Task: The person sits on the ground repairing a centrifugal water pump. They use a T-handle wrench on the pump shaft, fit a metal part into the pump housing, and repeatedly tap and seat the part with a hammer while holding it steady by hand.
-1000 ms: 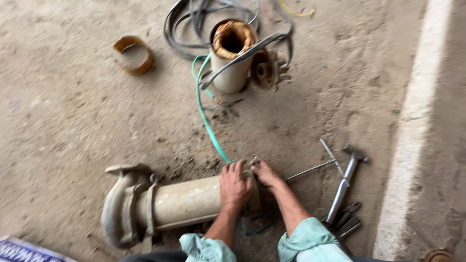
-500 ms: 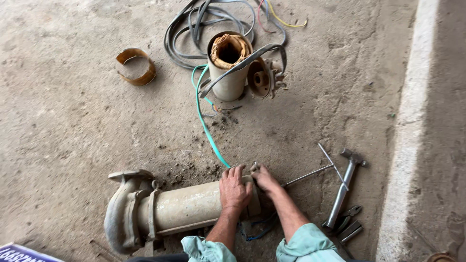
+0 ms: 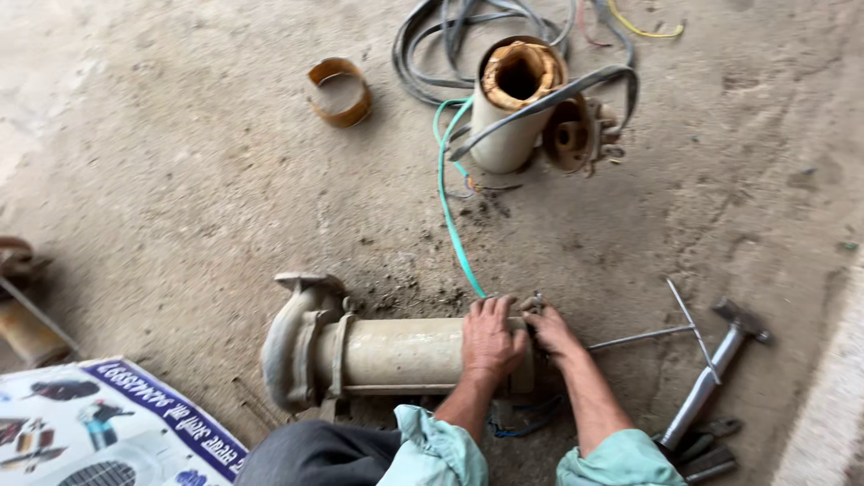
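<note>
A cream-coloured pump body lies on its side on the concrete floor, its flanged elbow end to the left. My left hand rests flat on top of the cylinder near its right end. My right hand grips the right end of the pump, fingers curled around a small metal part there; what it pinches is too small to make out. A green wire runs from that end up toward an upright motor casing.
A metal T-handle rod and a hammer lie to the right, with pliers below them. Tangled cables and a rusty ring sit farther back. A printed sheet lies at bottom left, another rusty part at the left edge.
The view has shifted, so the pump and hands now sit further right in the frame. Both hands stay on the pump's right end in the same pose.
</note>
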